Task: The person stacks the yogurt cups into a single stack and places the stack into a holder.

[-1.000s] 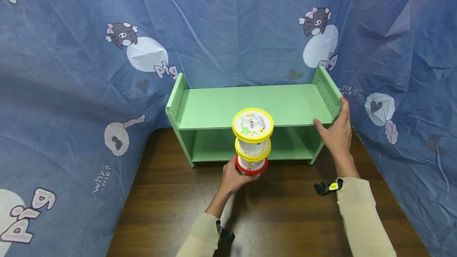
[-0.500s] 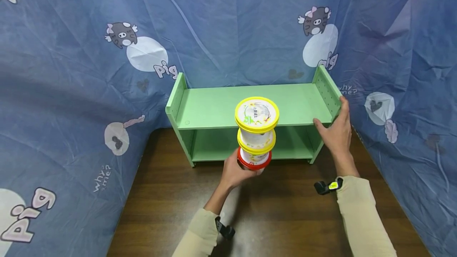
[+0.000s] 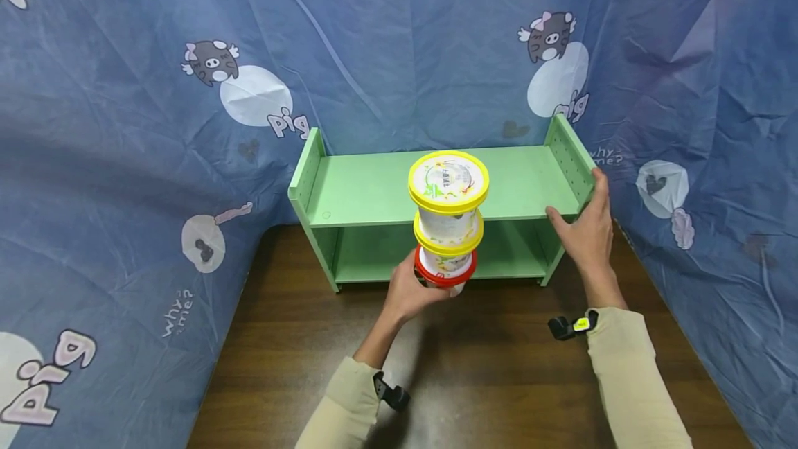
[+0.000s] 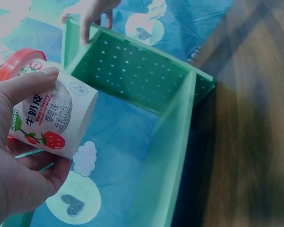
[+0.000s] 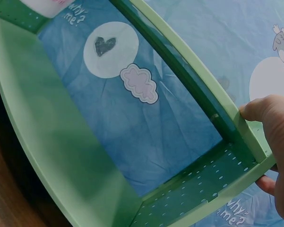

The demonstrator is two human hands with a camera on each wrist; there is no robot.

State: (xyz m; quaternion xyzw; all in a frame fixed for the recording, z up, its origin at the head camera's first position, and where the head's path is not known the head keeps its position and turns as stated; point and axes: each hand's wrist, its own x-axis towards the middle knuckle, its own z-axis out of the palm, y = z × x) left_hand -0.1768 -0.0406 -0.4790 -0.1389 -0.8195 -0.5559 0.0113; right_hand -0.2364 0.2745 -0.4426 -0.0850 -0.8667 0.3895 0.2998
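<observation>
Three lidded paper tubs stand stacked, slightly leaning, in front of the green shelf unit [image 3: 368, 186]. My left hand [image 3: 408, 289] grips the lowest tub [image 4: 52, 118], which has a red lid and a strawberry print, thumb on one side and fingers round the other. Above it sit the middle tub [image 3: 449, 250] and the top tub [image 3: 449, 181], both with yellow lids. The stack overlaps the upper board's front edge in the head view. My right hand [image 3: 589, 231] holds the unit's right side panel [image 5: 193, 215], its thumb on the upper board's front edge [image 5: 198, 66].
The unit has an upper board and a lower board [image 3: 374, 265] between side panels dotted with holes. It stands on a brown wood-grain surface [image 3: 499, 366]. Blue printed cloth [image 3: 405, 54] hangs behind and on both sides.
My left hand has carried the tub stack upward and toward the shelf unit, slightly to the right. The right hand stays in place on the side panel.
</observation>
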